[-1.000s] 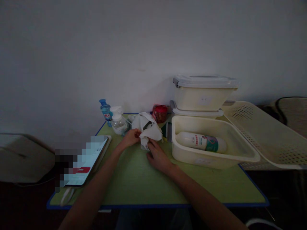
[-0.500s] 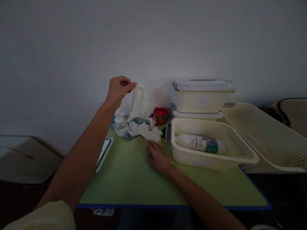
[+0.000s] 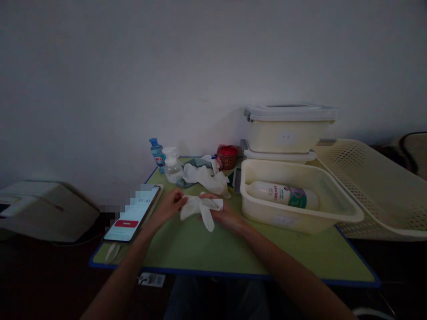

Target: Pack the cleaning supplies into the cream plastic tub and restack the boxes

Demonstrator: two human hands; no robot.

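Observation:
A thin white glove [image 3: 196,207] is stretched between my hands above the green table. My left hand [image 3: 172,203] pinches its left end, fingers closed. The other end lies in my right hand [image 3: 222,211], whose fingers are partly hidden behind it. One glove finger dangles towards the table's front. Just beyond my hands lies another crumpled white glove-like piece [image 3: 210,181], on top of a grey-green cloth [image 3: 196,163].
A clear pump bottle [image 3: 172,171], a blue bottle [image 3: 157,154] and a red woven basket [image 3: 228,159] stand at the back. At left lies a phone [image 3: 135,213]. On the right, a cream bin [image 3: 283,220] holds a white bottle [image 3: 270,191], before lidded boxes [image 3: 290,129] and a perforated basket [image 3: 376,178].
My left hand has come down from above the pile, bringing the white glove to the table's middle. My right hand has turned and now holds the glove too.

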